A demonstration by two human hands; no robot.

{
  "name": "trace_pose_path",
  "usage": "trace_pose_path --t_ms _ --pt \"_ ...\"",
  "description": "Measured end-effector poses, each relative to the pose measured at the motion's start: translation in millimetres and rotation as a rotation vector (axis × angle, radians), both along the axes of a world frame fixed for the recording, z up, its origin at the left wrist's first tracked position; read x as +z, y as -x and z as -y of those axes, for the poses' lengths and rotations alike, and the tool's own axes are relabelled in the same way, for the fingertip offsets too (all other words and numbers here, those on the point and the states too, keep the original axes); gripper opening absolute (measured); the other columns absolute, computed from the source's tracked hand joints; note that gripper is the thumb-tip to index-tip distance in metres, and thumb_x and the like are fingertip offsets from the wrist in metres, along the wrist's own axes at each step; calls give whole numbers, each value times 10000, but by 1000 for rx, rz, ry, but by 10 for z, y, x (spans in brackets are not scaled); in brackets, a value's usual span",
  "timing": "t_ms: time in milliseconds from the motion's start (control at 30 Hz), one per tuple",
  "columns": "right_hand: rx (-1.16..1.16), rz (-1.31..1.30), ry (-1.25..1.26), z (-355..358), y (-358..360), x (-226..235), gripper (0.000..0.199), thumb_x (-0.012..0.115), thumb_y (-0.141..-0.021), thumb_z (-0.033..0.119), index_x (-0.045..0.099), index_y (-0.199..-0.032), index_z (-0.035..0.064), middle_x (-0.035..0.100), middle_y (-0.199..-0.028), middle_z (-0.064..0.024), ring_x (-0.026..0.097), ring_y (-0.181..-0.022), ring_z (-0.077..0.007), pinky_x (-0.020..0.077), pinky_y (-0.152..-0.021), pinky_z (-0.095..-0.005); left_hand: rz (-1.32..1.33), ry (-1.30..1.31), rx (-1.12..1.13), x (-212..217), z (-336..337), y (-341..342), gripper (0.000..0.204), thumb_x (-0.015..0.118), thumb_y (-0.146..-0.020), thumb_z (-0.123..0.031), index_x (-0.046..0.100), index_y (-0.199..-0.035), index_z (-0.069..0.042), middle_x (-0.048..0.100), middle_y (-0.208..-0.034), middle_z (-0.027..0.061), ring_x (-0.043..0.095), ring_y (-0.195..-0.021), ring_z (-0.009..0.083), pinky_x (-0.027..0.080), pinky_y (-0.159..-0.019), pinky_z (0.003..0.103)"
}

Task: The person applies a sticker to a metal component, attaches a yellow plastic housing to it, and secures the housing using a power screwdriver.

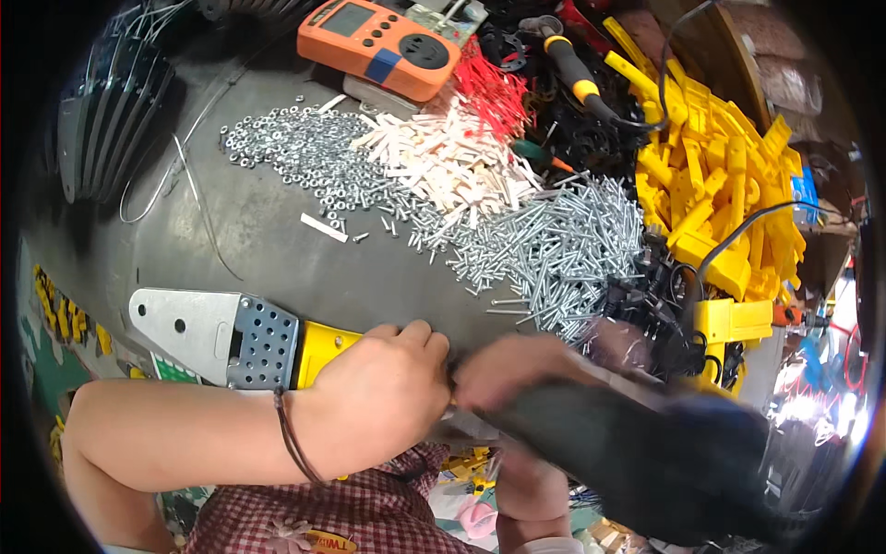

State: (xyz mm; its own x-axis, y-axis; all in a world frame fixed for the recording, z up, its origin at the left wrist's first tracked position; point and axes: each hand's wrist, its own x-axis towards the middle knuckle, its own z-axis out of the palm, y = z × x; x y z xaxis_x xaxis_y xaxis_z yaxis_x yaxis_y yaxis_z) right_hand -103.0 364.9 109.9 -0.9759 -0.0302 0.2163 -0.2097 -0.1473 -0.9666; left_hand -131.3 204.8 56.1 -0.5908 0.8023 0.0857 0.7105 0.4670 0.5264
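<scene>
On the table (pixel 332 263), nuts (pixel 281 138) lie behind the handled tool (pixel 266 342) and left of screws (pixel 572 249), with cables (pixel 648 284) seemingly farther right.

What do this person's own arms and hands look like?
The left hand is bare, with a thin, dark, multi-strand bracelet at the wrist; no sleeve shows on that forearm. The right hand is bare but blurred; whether the dark shape beside it is a sleeve is unclear.

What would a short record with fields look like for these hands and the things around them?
Left hand: curled over a yellow piece
Left of it: silver metal plate
Right hand: blurred, near the left; grip unclear
Loose piles: nuts, pale strips, screws, yellow parts
Beyond: orange meter
</scene>
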Motion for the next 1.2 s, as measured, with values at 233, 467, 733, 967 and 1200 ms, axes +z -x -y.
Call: trace_pose_path --t_ms 233,467,733,967,1200 --pt "-114 -104 140 109 181 -109 1058 780 -754 245 -11 -1442 107 610 -776 -171 589 -690 -279 504 -597 -407 29 145 -48 16 -4 90 291 618 -717 -279 645 -878 -39 567 -856 40 548 -846 195 450 -694 304" --pt "31 -129 178 -33 115 -108 613 721 -803 261 372 -1264 58 618 -792 -199 591 -626 -321 504 -610 -452 17 154 -29 10 -8 99 297 618 -712 -267 653 -900 -39 574 -876 33 549 -848 184 451 -689 299" --pt "415 -300 -32 -215 298 -259 712 597 -858 418 233 -1400 133 625 -893 -246 612 -650 -339 512 -611 -443 -59 25 0 -35 -8 57 131 595 -693 -189 662 -712 -78 551 -782 48 542 -794 193 435 -625 297" --pt "317 -286 11 -57 179 -289 545 602 -846 474 356 -1160 103 622 -825 -238 595 -597 -340 512 -539 -436 -61 24 -5 -13 -23 55 122 587 -707 -175 654 -720 -73 555 -813 56 552 -813 202 456 -647 301" --pt "-99 -218 -34 58 60 -211 915 682 -831 409 86 -1436 67 566 -714 -112 573 -565 -236 511 -536 -382 -90 44 -6 -21 -34 51 144 586 -725 -165 651 -758 -40 560 -819 64 562 -835 211 476 -674 322"
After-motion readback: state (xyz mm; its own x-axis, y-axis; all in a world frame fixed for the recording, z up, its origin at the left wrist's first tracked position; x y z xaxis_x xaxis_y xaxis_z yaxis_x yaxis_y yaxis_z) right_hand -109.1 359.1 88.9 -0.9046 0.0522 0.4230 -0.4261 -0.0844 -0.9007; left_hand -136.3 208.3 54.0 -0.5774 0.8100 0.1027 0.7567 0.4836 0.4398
